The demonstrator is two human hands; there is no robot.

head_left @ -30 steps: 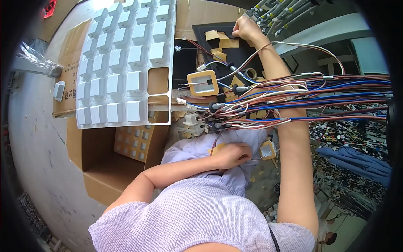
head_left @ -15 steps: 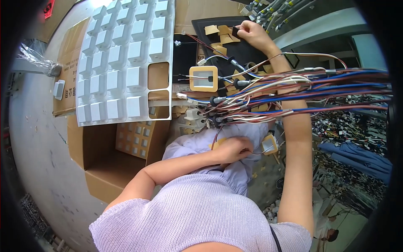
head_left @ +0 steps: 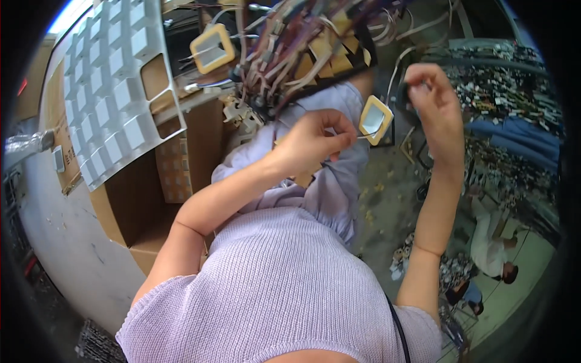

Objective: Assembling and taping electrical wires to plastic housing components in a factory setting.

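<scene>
Our right hand has swung near the framed pad, grip too blurred to tell; our left hand pinches its wire; only the other pad looks black-patched.

A grey, scrap-strewn floor spreads below, with bright light at upper left.

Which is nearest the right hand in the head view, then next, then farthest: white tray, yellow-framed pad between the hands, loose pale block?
From the right hand:
1. Yellow-framed pad, to its left.
2. White tray, upper left.
3. Loose pale block, far left.
</scene>
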